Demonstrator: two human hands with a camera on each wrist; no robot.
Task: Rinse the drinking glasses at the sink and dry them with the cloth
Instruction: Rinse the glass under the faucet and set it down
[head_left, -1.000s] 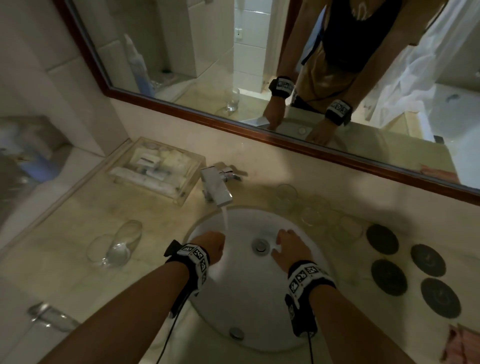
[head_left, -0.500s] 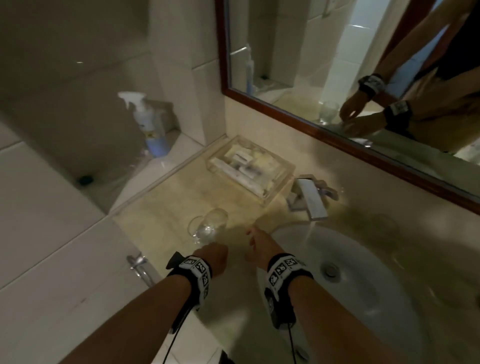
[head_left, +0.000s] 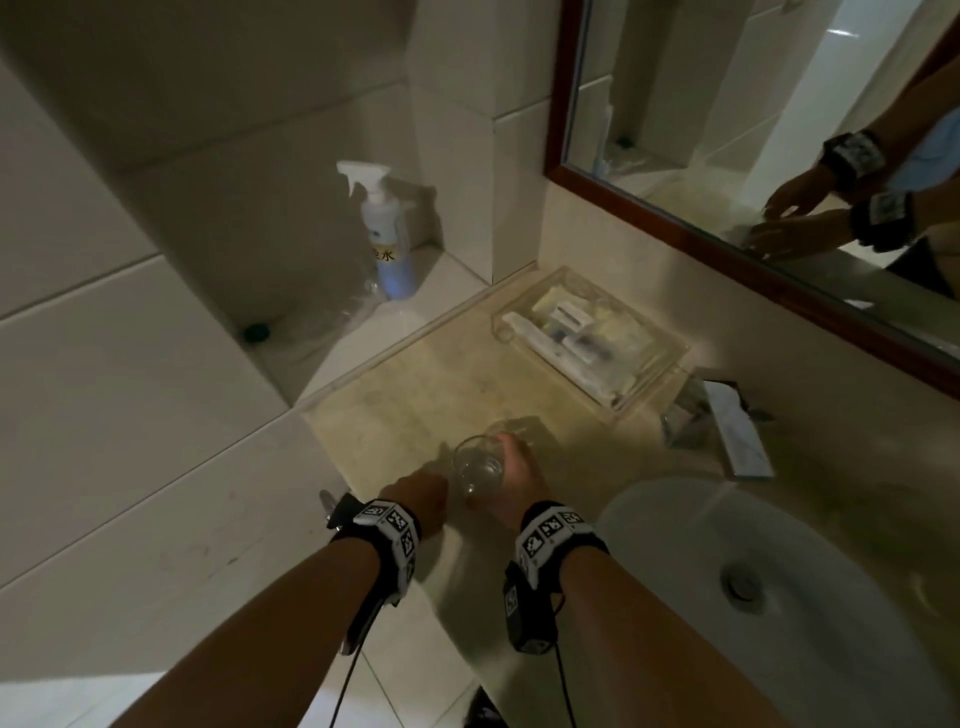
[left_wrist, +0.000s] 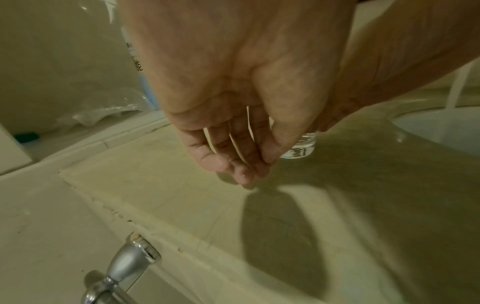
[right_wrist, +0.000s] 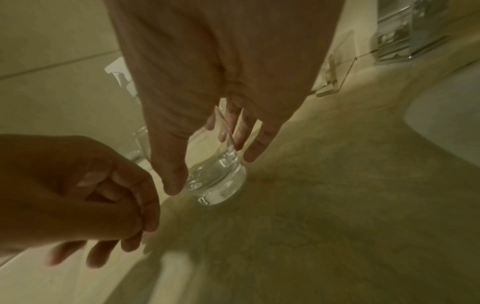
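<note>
Over the counter (head_left: 415, 395), right hand (head_left: 519, 475) gripping a glass (head_left: 478, 467), left hand (head_left: 418, 493) loosely curled, empty.

Both hands have left the sink basin (head_left: 779, 545) and crossed to the surface (head_left: 415, 384) at its 9 o'clock. The right hand (head_left: 519, 475) now grips an upright drinking glass (head_left: 478, 465); the left hand (head_left: 418, 493), loosely curled, hovers just beside it, at 8 o'clock.
</note>
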